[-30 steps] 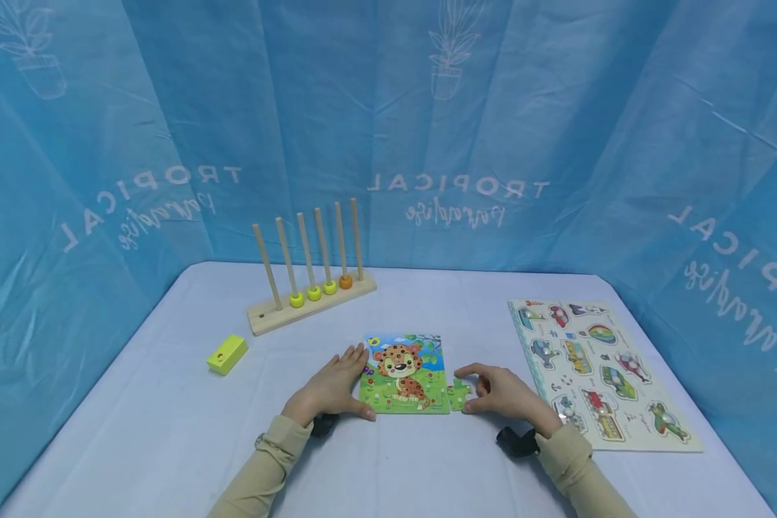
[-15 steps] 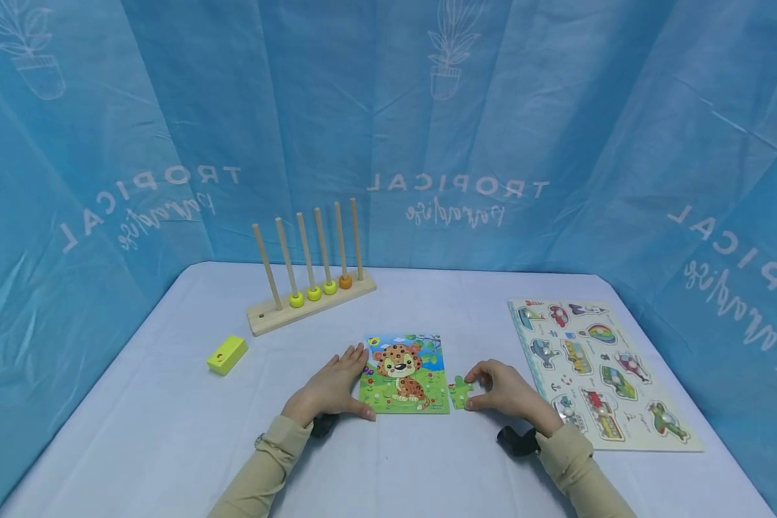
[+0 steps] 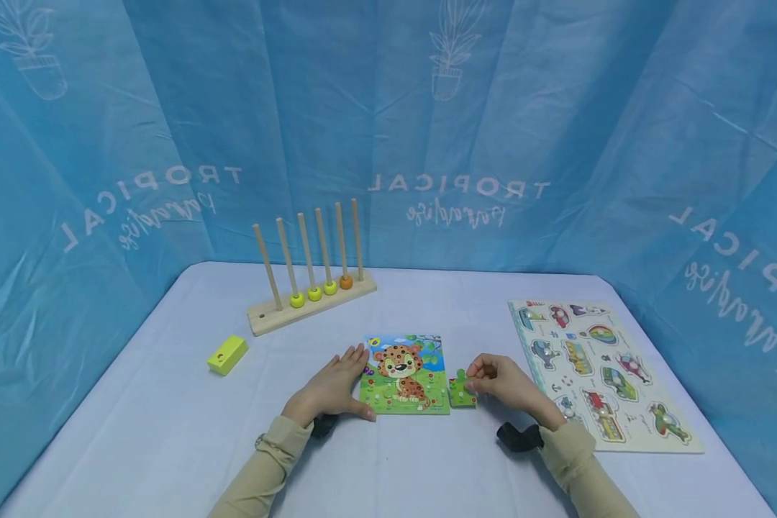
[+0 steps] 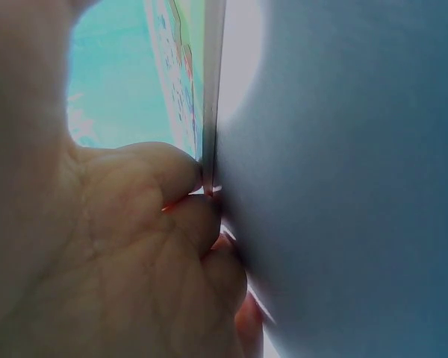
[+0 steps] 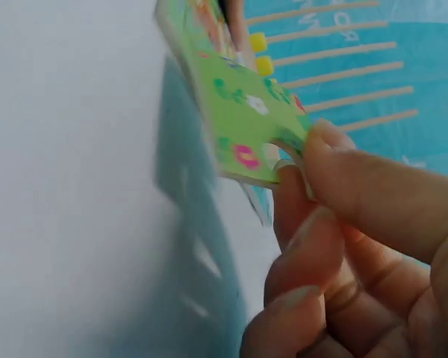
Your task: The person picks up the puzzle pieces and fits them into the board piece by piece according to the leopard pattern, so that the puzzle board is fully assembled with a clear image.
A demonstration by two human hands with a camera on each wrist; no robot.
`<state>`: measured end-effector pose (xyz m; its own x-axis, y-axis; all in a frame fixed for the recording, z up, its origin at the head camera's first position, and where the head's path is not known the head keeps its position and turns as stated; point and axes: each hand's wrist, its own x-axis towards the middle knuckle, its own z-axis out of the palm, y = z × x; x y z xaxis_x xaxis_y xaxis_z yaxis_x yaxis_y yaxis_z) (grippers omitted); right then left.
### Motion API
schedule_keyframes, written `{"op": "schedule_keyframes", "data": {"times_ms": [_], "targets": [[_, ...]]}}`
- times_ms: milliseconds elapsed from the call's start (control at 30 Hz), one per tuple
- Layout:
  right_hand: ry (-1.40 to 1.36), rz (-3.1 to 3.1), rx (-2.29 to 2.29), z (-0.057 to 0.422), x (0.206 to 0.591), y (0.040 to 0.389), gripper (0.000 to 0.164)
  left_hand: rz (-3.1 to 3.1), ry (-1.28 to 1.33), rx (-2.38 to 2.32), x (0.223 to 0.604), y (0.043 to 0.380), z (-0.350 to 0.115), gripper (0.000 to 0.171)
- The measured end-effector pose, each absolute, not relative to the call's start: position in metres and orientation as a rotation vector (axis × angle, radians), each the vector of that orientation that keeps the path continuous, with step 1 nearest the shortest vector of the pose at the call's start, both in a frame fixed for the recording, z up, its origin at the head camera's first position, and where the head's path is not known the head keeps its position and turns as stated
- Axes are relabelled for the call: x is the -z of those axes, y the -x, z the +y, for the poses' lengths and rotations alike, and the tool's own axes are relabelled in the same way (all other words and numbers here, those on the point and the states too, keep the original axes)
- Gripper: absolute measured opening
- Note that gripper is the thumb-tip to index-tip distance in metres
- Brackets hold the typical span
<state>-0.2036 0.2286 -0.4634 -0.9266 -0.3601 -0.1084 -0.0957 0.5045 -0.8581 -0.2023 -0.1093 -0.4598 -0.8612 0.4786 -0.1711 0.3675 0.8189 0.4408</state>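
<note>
A small square jigsaw puzzle (image 3: pixel 404 374) with a spotted leopard cub on grass lies flat on the white table. My left hand (image 3: pixel 330 387) rests beside it, fingers extended and touching its left edge; up close in the left wrist view, the fingertips sit right against the puzzle's edge. Just right of the puzzle's lower right side is a green puzzle piece (image 3: pixel 461 394), its tab toward the back. My right hand (image 3: pixel 508 385) pinches this piece between thumb and finger by its right side. White and pink flowers show on the piece (image 5: pixel 250 112) in the right wrist view.
A wooden bead stand (image 3: pixel 311 306) with upright pegs, yellow beads and an orange one stands back left. A yellow block (image 3: pixel 227 355) lies at the left. To the right is a vehicle peg puzzle board (image 3: pixel 589 424). Blue curtains (image 3: pixel 388 129) enclose the table.
The green piece has turned beside the puzzle. My right thumb and fingers, spread around it earlier, have drawn together and now pinch its right side. The left hand has stayed still.
</note>
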Motion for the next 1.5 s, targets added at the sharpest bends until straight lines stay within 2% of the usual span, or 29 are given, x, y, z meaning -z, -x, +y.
{"op": "schedule_keyframes", "data": {"times_ms": [233, 833, 1267, 1500], "targets": [[0.285, 2.423, 1.505, 0.204, 0.461, 0.210, 0.020, 2.728, -0.648, -0.588, 0.459, 0.202, -0.110, 0.116], [0.569, 2.504, 1.376, 0.119, 0.459, 0.214, 0.015, 2.728, -0.646, -0.578, 0.462, 0.204, -0.110, 0.116], [0.663, 2.609, 1.229, 0.100, 0.464, 0.208, 0.015, 2.719, -0.641, -0.576, 0.462, 0.204, -0.110, 0.115], [0.770, 2.723, 1.009, 0.096, 0.467, 0.203, 0.017, 2.719, -0.639, -0.564, 0.461, 0.203, -0.110, 0.116]]}}
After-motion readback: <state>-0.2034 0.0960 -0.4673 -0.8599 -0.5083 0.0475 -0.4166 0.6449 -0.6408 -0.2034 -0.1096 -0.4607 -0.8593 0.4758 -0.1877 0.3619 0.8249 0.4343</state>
